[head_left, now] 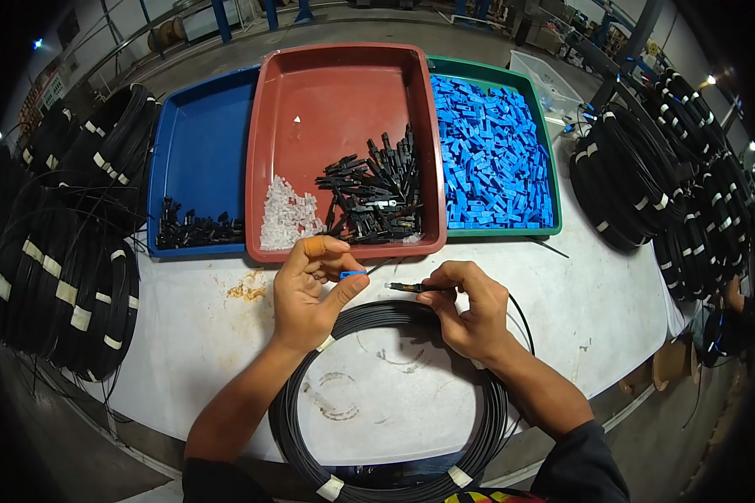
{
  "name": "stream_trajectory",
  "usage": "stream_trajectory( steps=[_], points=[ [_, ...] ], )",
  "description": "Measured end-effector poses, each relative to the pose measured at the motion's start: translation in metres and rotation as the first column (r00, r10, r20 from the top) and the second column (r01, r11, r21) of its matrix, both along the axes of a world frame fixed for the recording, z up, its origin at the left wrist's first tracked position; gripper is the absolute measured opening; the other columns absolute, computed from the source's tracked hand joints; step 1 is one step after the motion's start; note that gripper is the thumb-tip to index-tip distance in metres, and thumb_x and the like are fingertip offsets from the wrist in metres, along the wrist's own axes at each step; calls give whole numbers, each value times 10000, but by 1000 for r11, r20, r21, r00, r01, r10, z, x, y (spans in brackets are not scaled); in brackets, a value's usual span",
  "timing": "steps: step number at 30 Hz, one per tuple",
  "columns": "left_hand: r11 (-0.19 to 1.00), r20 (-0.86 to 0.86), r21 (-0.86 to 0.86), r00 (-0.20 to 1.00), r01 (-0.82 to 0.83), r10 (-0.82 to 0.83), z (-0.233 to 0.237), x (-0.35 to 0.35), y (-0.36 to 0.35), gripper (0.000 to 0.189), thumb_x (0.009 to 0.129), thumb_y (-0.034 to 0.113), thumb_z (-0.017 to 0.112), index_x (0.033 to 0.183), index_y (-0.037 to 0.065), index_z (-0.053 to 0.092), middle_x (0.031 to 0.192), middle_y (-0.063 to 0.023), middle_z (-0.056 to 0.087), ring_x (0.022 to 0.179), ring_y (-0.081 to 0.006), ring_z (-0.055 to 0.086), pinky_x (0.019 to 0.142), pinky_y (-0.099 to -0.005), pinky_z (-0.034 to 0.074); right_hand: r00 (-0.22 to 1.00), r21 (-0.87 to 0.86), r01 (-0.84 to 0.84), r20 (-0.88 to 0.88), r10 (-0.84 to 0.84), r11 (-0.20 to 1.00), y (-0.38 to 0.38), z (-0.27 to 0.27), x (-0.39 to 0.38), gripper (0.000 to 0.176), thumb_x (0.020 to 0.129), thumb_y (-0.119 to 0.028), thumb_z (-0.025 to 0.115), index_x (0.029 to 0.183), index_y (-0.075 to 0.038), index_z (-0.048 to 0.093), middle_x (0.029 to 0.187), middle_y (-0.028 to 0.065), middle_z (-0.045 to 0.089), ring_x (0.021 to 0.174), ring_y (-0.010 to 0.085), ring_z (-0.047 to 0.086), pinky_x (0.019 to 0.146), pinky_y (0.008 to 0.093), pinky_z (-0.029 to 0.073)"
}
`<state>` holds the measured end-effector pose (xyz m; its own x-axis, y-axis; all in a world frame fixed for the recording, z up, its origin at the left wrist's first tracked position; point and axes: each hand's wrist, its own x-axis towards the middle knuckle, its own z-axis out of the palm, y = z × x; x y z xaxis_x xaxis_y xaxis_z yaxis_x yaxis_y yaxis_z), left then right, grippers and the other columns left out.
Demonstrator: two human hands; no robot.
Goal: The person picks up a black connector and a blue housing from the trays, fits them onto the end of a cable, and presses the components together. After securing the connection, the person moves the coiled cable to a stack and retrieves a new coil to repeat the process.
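Note:
My left hand (306, 293) pinches a small blue plastic connector housing (352, 273) between thumb and fingers. A finger of that hand has an orange-tan wrap around it. Level with it, my right hand (474, 310) grips a slim black cable connector (406, 287), its whitish tip pointing left toward the blue housing. A gap separates the two parts. Below both hands lies a coil of black cable (287, 394) bound with pale tape. A strand of cable runs down from beside my right hand to the coil.
A red tray (335, 80) holds black connectors (377, 189) and clear plastic pieces (287, 214). The blue tray (205, 134) has black parts; the green tray (548, 159) holds blue housings (491, 155). Taped cable coils stand left (59, 293) and right (625, 180) on the white table (596, 310).

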<state>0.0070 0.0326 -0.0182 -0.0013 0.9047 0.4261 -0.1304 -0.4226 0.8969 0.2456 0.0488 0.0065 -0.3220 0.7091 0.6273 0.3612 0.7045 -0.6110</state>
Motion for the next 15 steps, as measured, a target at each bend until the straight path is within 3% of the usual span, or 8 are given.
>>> stream_trajectory(
  steps=[10,15],
  points=[
    [999,-1,-21,999,32,-32,9,7,-6,614,761,-76,868,1245,29,504,1017,-142,717,963,-173,713,895,-281,556,999,59,-14,-49,17,998,1,-6,-1,359,756,30,835,1044,-18,626,850,66,707,647,184,609,578,307,490],
    [1000,-78,-15,997,7,-8,11,7,-6,575,755,-54,876,1212,34,538,952,-104,749,949,-146,722,833,-274,544,999,94,-26,-31,30,995,0,-2,-1,360,743,28,844,1030,-21,633,833,71,695,632,194,598,570,318,476]
  ],
)
